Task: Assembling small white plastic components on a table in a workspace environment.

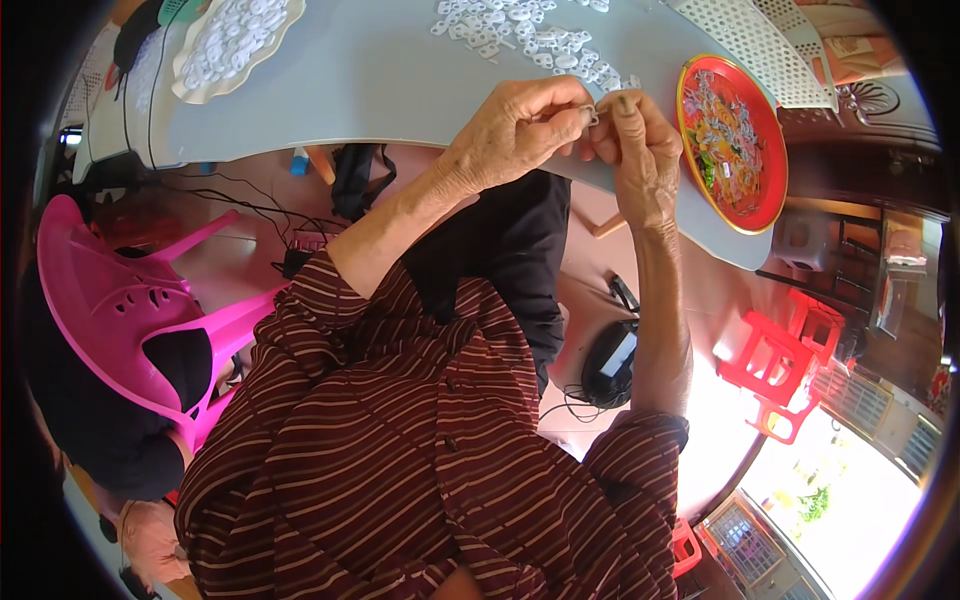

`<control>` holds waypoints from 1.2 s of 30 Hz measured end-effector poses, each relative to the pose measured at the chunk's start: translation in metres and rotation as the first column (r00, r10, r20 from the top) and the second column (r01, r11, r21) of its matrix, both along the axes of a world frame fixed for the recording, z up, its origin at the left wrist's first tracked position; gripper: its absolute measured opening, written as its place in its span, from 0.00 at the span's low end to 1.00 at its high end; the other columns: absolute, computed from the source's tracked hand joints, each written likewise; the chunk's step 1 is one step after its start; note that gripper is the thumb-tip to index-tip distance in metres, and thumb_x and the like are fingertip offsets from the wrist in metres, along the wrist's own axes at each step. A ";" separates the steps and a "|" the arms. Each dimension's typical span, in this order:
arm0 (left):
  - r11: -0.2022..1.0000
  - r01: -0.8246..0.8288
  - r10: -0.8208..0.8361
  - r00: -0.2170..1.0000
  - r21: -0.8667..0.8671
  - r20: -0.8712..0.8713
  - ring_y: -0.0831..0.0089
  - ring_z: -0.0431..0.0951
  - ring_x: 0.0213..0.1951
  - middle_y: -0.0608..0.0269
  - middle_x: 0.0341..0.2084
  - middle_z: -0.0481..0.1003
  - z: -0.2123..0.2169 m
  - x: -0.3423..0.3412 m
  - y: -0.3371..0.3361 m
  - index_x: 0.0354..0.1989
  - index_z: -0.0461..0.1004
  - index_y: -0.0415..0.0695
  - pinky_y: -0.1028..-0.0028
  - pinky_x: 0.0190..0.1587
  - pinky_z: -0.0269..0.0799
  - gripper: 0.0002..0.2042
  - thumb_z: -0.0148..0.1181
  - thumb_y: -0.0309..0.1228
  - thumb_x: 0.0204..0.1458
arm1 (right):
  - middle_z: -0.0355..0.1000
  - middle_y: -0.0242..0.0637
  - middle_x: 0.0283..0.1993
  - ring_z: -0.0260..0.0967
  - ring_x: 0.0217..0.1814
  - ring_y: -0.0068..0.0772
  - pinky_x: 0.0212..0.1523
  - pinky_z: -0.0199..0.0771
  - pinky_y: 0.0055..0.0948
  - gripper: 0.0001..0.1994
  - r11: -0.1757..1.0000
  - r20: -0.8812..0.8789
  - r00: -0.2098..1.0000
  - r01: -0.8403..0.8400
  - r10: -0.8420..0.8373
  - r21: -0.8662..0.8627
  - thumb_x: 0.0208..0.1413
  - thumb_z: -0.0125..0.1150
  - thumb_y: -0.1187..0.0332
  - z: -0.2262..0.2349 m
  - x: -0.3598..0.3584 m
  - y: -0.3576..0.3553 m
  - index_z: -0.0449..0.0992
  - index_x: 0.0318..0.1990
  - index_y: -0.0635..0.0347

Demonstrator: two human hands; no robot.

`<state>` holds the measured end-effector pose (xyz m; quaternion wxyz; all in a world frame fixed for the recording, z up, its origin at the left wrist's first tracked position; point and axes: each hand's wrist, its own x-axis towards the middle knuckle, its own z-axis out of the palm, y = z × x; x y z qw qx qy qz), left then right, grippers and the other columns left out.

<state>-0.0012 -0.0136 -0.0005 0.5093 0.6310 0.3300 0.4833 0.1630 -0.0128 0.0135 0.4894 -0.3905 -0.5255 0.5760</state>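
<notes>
My left hand [522,130] and my right hand [645,145] meet over the near edge of the grey table, fingertips almost touching. Between the left thumb and forefinger is a small pale piece [594,115], too small to name. The right thumb presses on its fingers beside that piece; whatever they grip is mostly hidden. Just beyond the hands lies a loose spread of small white plastic parts [510,22]. To the right, a round red tray [768,190] with a gold rim holds many thin, silvery small pieces over a flower pattern.
A scalloped white dish [190,92] heaped with white plastic parts sits at the table's far left. White perforated panels [745,50] stand beyond the tray. Below left is a pink plastic chair [110,300] beside a person in black. Red stools [775,355] stand at right.
</notes>
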 end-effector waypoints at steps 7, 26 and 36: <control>1.000 0.011 -0.013 0.998 -0.024 -0.061 0.84 0.68 0.24 0.70 0.19 0.69 0.001 -0.004 0.002 0.33 0.72 0.38 0.81 0.26 0.62 0.11 0.52 0.35 0.57 | 0.68 0.31 0.23 0.62 0.23 0.17 0.24 0.64 0.17 0.10 0.995 0.061 0.995 0.074 -0.078 0.066 0.57 0.59 0.66 -0.004 -0.004 0.000 0.73 0.33 0.66; 0.961 -0.161 0.239 0.895 0.225 -0.378 0.81 0.69 0.26 0.68 0.21 0.72 0.026 -0.051 0.048 0.34 0.73 0.40 0.80 0.29 0.64 0.09 0.52 0.33 0.56 | 0.71 0.33 0.29 0.66 0.26 0.19 0.29 0.68 0.20 0.07 0.995 -0.040 0.994 0.102 -0.103 -0.023 0.55 0.59 0.71 0.003 -0.005 -0.005 0.73 0.34 0.67; 0.814 0.290 0.220 0.649 0.504 -0.728 0.64 0.67 0.34 0.61 0.24 0.68 0.036 -0.035 0.089 0.32 0.72 0.40 0.68 0.42 0.65 0.04 0.55 0.26 0.49 | 0.70 0.32 0.28 0.64 0.25 0.17 0.27 0.66 0.18 0.04 0.994 -0.048 0.994 0.102 -0.101 0.029 0.54 0.60 0.75 -0.004 -0.008 -0.003 0.73 0.34 0.67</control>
